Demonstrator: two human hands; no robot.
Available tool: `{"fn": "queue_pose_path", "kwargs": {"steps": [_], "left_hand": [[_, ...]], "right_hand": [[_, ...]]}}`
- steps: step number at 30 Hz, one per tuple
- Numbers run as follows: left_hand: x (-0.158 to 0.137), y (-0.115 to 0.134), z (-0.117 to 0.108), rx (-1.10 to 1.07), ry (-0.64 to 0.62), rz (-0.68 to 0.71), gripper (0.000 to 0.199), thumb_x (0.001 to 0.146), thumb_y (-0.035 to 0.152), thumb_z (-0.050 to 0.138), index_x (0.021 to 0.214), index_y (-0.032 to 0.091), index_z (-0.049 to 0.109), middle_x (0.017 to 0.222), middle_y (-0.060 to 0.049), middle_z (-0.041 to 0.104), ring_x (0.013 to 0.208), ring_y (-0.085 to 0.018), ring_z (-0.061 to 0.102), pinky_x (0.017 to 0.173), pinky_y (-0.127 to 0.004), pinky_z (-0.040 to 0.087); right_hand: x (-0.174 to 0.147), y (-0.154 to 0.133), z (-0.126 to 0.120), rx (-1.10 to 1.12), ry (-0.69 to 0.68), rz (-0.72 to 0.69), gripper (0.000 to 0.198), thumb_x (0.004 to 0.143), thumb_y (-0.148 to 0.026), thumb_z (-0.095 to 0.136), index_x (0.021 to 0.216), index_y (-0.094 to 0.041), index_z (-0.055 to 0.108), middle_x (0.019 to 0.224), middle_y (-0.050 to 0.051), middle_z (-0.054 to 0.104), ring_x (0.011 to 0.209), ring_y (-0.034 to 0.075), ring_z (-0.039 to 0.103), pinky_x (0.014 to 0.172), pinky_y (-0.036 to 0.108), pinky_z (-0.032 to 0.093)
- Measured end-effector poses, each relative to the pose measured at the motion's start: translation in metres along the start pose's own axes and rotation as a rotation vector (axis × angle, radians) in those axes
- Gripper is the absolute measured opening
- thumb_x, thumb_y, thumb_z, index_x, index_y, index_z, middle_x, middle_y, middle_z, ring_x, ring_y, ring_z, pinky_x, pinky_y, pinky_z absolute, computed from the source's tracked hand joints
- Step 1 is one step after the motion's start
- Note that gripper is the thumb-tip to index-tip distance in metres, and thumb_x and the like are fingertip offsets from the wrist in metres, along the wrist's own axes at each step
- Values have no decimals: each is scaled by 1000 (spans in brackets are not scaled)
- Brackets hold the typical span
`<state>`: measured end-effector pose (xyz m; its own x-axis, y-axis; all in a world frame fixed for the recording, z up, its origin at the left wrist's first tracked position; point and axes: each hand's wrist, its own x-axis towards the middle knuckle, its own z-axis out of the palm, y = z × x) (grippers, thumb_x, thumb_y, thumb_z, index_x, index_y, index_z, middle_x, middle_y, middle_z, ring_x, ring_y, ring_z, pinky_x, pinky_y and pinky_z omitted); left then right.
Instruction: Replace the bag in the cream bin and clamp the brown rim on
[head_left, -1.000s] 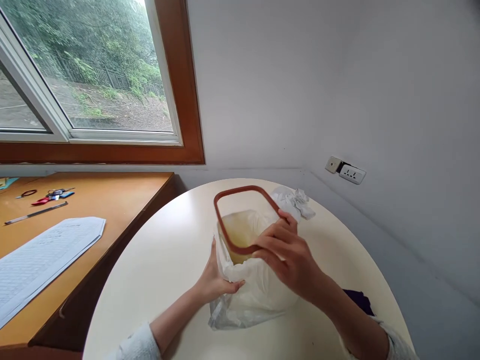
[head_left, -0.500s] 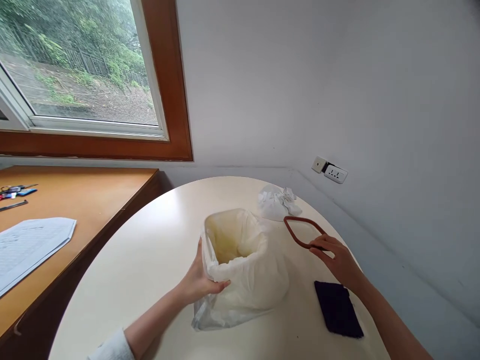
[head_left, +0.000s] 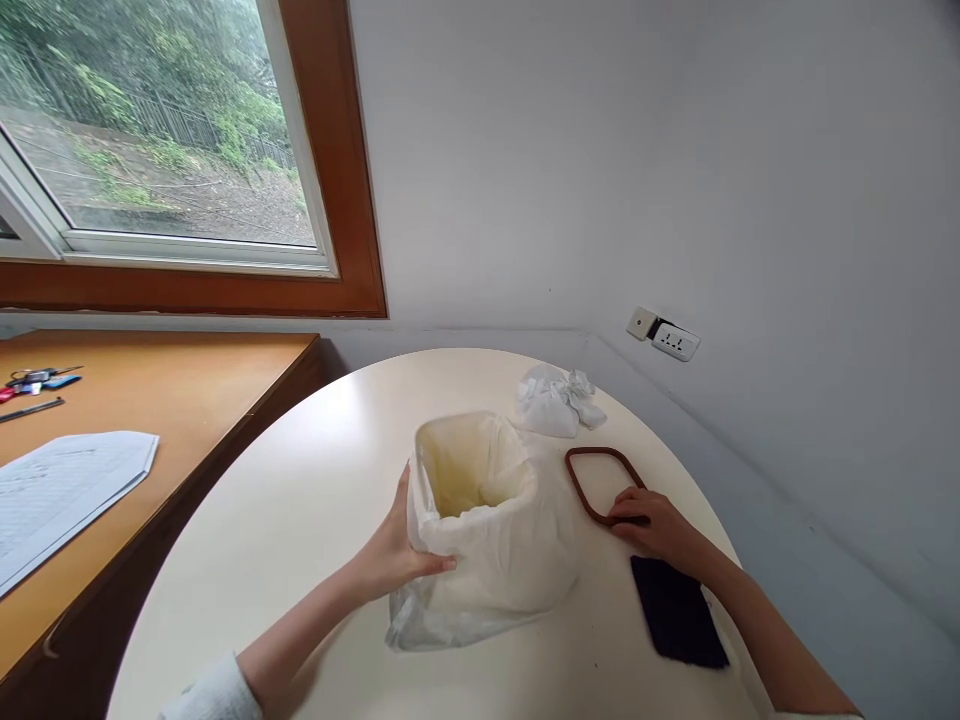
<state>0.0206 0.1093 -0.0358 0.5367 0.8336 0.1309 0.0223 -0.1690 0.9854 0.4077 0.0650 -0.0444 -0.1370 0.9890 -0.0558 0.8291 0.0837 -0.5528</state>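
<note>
A small trash bin (head_left: pixel 465 480) stands upright on the round table, lined with a white plastic bag (head_left: pixel 495 565) folded over its rim and hanging loose down the outside. My left hand (head_left: pixel 397 545) is wrapped around the bin's left side, thumb in front on the bag. To the right, my right hand (head_left: pixel 649 520) grips the near edge of a brown rim ring (head_left: pixel 581 480), a rounded square frame that lies low at the tabletop. Just below that hand is a folded dark navy cloth (head_left: pixel 679 615). Behind the ring sits a knotted white plastic bag (head_left: pixel 555 400).
The round cream table (head_left: pixel 300 480) meets the wall corner, where a power socket (head_left: pixel 675 342) is mounted at right. A wooden desk (head_left: pixel 195 370) on the left holds papers (head_left: pixel 67 490), a pen (head_left: pixel 30 410) and keys (head_left: pixel 34 380). Above it is a window (head_left: pixel 165 130).
My right hand has lowered the brown rim ring from a tilted, raised position down to the tabletop. My left hand keeps its place on the bin.
</note>
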Motion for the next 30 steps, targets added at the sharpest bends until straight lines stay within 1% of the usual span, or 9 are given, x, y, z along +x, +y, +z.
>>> {"fn": "queue_pose_path", "kwargs": {"steps": [5, 8, 11, 14, 17, 20, 23, 26, 30], "left_hand": [[-9, 1, -18, 134, 1, 0, 117, 55, 51, 74, 141, 32, -3, 148, -8, 9, 133, -36, 15, 104, -50, 29], [-15, 6, -31, 258, 44, 4, 102, 60, 64, 63, 140, 32, 8, 149, -5, 8, 135, -35, 7, 108, -51, 19], [-15, 9, -44, 332, 185, -24, 67, 79, 61, 42, 136, 32, 22, 146, -4, 20, 134, -28, 17, 109, -47, 17], [-5, 5, -57, 487, 364, -159, 48, 84, 52, 36, 125, 28, 39, 133, -6, 38, 120, -24, 41, 101, -41, 33], [11, -6, -64, 744, 330, -410, 48, 81, 50, 35, 118, 21, 47, 123, -11, 45, 108, -24, 49, 91, -38, 40], [24, -14, -61, 861, 304, -490, 42, 71, 40, 48, 106, 18, 54, 114, -14, 49, 111, -32, 43, 92, -48, 32], [31, -17, -51, 877, 278, -457, 27, 60, 31, 57, 84, 20, 58, 106, -12, 50, 109, -34, 41, 90, -49, 30], [32, -14, -43, 816, 254, -436, 12, 54, 26, 58, 63, 19, 55, 96, -10, 53, 101, -34, 45, 86, -47, 33], [32, 1, -46, 584, 250, -420, 12, 58, 29, 57, 60, 19, 52, 74, -4, 58, 78, -25, 55, 70, -37, 42]], "right_hand": [[0, -4, -4, 39, -44, 15, 17, 73, -36, 55, 77, -24, 66, 93, 4, 61, 87, 21, 55, 80, 34, 43], [-1, -10, -10, 28, -81, 36, 18, 70, -38, 59, 79, -25, 67, 98, 4, 61, 94, 24, 54, 83, 35, 42], [3, -22, -17, 27, -27, 44, 22, 74, -43, 56, 84, -26, 65, 100, 3, 62, 97, 24, 53, 85, 36, 40], [17, -42, -17, 66, 45, 13, 28, 82, -45, 44, 85, -24, 62, 95, 3, 63, 89, 21, 56, 79, 33, 42], [36, -65, -9, 16, 15, -2, 31, 85, -43, 38, 79, -21, 61, 88, 5, 64, 82, 20, 57, 73, 32, 42], [56, -84, 7, -77, -44, 56, 26, 84, -36, 39, 79, -19, 58, 90, 8, 63, 79, 20, 56, 68, 30, 39], [69, -93, 24, -104, -52, 80, 14, 79, -27, 46, 77, -18, 56, 89, 9, 61, 78, 20, 55, 63, 28, 36], [75, -95, 36, -77, -69, 55, 8, 71, -25, 54, 69, -18, 53, 84, 8, 60, 74, 19, 54, 60, 27, 34], [77, -91, 37, 31, -86, 38, 11, 71, -27, 54, 65, -19, 50, 78, 4, 60, 67, 16, 53, 57, 26, 35]]}}
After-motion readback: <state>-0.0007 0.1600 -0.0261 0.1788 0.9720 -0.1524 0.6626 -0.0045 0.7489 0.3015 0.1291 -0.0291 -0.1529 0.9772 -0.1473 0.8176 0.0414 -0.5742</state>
